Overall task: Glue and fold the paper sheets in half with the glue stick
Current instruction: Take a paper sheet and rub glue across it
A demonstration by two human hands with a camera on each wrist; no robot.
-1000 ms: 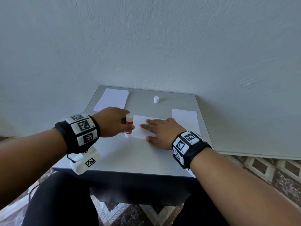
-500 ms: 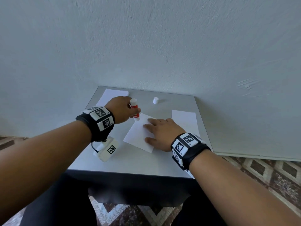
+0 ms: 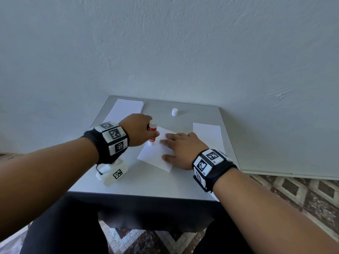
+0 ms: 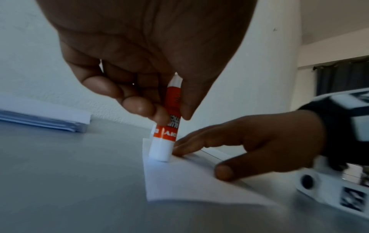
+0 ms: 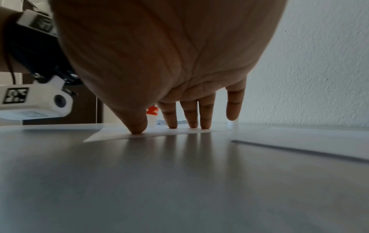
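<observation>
The left hand point(image 3: 136, 130), grasping the glue stick point(image 4: 166, 126), is dragging it back down the sheet point(image 3: 156, 153) from the far corner, spreading glue, while the right hand point(image 3: 183, 150) is pressing flat-fingered.

Glue stick point(image 3: 152, 132) in my grip: red-orange body, white ends, white lettering. Paper sheets point(image 3: 156, 154): plain white. Cap point(image 3: 174, 112): white. Table point(image 3: 146, 182): grey. My wristbands point(image 3: 111, 139): black, with black-and-white square markers. Floor point(image 3: 302, 191): brown-and-cream diamonds.
</observation>
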